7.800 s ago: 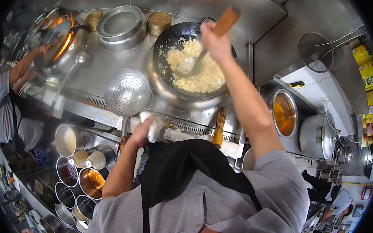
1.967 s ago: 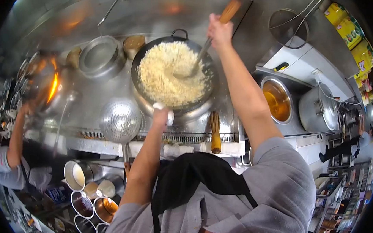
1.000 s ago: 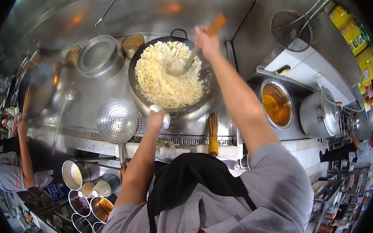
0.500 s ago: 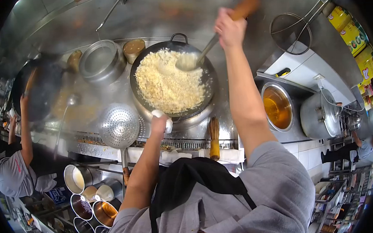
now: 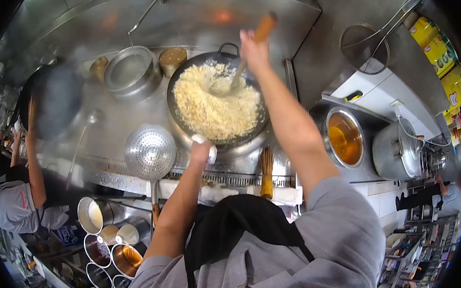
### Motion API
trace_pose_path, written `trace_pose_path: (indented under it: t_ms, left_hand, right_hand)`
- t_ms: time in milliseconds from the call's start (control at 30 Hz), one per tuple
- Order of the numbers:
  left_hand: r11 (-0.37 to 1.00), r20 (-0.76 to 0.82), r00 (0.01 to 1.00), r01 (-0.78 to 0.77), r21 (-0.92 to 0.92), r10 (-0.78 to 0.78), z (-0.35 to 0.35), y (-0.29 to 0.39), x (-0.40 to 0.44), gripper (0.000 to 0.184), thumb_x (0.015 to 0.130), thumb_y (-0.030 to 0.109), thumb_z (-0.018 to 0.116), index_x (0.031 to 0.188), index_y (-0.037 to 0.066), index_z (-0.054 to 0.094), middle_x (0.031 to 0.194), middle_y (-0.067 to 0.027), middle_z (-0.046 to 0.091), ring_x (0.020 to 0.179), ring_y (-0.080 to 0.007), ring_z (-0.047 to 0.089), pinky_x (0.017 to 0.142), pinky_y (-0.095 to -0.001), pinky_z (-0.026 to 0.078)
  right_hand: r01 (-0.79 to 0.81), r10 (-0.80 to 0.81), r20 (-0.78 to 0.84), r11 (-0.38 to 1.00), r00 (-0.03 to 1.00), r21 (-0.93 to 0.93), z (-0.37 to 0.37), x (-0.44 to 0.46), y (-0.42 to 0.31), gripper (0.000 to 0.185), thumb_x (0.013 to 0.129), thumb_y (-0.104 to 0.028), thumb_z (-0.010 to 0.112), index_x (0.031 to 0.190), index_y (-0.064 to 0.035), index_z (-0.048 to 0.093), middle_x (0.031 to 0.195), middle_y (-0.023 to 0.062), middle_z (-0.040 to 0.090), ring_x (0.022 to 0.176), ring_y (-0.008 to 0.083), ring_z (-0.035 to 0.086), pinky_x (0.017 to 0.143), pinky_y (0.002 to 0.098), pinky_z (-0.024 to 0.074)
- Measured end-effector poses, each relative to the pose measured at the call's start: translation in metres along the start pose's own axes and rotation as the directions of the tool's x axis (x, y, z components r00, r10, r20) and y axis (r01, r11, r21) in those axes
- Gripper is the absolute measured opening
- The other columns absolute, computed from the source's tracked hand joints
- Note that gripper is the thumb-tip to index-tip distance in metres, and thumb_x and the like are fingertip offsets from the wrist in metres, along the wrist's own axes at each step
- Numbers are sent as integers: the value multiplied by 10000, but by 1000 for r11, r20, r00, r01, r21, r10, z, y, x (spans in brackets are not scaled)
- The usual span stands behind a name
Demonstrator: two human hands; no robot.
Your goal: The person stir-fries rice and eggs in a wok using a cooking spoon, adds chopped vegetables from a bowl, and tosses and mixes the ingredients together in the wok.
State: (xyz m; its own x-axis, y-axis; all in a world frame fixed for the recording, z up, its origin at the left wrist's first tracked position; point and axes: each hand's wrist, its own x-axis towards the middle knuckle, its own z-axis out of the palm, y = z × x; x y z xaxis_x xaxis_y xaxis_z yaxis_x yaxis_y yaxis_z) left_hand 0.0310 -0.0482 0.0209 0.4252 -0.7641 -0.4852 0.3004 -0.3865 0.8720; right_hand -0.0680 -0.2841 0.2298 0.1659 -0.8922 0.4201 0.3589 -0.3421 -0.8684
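Note:
A black wok (image 5: 171,102) sits on the range, filled with pale yellow rice (image 5: 212,110) that looks like egg fried rice. My right hand (image 5: 256,52) is closed around the wooden handle of a metal ladle (image 5: 238,78), whose bowl is in the rice toward the far side. At the wok's near edge, my left hand (image 5: 201,152) grips a folded white cloth (image 5: 211,155); the near wok handle is hidden there. Beside my left forearm lies a perforated strainer (image 5: 150,152). A bamboo wok brush (image 5: 266,173) rests at the front ledge, between my arms.
A metal pot (image 5: 132,73) and a round tin (image 5: 172,61) stand behind the wok. To the right are a bowl of amber liquid (image 5: 345,138) and a lidded pot (image 5: 396,151). Seasoning containers (image 5: 92,215) stand lower left. A co-worker (image 5: 18,199) handles another wok (image 5: 51,103) at left.
My right hand and the ladle have moved left, toward the wok's far side, and the rice has shifted. My left hand stays at the near edge. The co-worker's wok is tilted up more.

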Motion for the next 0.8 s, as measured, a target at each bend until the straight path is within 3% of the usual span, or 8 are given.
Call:
trace_pose_path:
  t_ms: [100, 200, 233, 333, 467, 500, 600, 800]
  left_hand:
    - [1000, 14, 1000, -17, -1, 17, 0, -18, 9, 277, 721, 113, 582, 959, -22, 536, 826, -107, 589, 688, -203, 573, 592, -349, 448]
    - [995, -14, 997, -73, -71, 72, 0, -15, -6, 274, 720, 114, 582, 953, -24, 540, 824, -107, 590, 690, -202, 574, 594, -349, 447]
    - [999, -17, 1000, -20, -42, 19, 1, -8, -17, 270, 720, 114, 582, 948, -25, 545, 824, -111, 593, 691, -203, 575, 599, -349, 449]
    - [1000, -38, 999, -25, -15, 25, 0, -17, -15, 250, 720, 109, 579, 927, -30, 562, 809, -116, 601, 683, -202, 579, 606, -350, 453]
    - [988, -74, 991, -106, 113, 115, 4, 0, -19, 259, 721, 110, 578, 931, -41, 561, 822, -124, 605, 702, -213, 591, 616, -352, 459]
    - [996, -47, 998, -48, 69, 51, 3, 10, -25, 270, 721, 108, 577, 945, -41, 556, 834, -126, 604, 714, -216, 592, 624, -351, 462]
    - [999, -60, 997, -41, 32, 43, 4, 6, -25, 290, 719, 102, 575, 970, -41, 544, 850, -127, 600, 732, -221, 592, 637, -348, 466]
    - [995, -61, 997, -45, -93, 40, 4, -11, -16, 298, 714, 91, 571, 980, -33, 527, 844, -126, 593, 729, -227, 589, 637, -350, 464]
  right_hand:
    - [97, -98, 143, 995, 985, 14, 15, 6, -64, 226, 865, -157, 610, 705, -92, 464, 528, -11, 433, 419, 100, 403, 405, 257, 345]
    - [260, -261, 24, 965, 965, 42, 11, -28, 5, 349, 858, -212, 623, 598, -94, 422, 510, -17, 431, 427, 92, 405, 424, 262, 343]
    - [92, -89, 80, 995, 993, -32, 4, -28, 54, 346, 848, -227, 634, 599, -68, 453, 511, -8, 451, 449, 91, 415, 448, 260, 342]
    - [59, -31, 111, 965, 993, -256, 39, -1, -5, 323, 838, -210, 637, 605, -53, 477, 518, 0, 473, 452, 91, 421, 448, 263, 329]
    - [239, -221, 184, 967, 958, -84, 32, -24, -43, 242, 865, -175, 614, 694, -88, 467, 563, -4, 461, 486, 85, 437, 458, 226, 354]
    - [125, -150, 126, 974, 981, 187, 28, -39, -13, 237, 868, -155, 602, 691, -91, 457, 575, -6, 460, 500, 88, 440, 467, 225, 354]
    - [22, -24, 106, 999, 994, 24, 26, -30, 26, 274, 870, -175, 619, 681, -95, 438, 529, -19, 424, 428, 88, 387, 407, 226, 307]
    - [110, -76, 246, 986, 966, -128, 60, -60, -118, 295, 855, -202, 649, 664, -102, 448, 518, -36, 418, 413, 76, 385, 393, 229, 284]
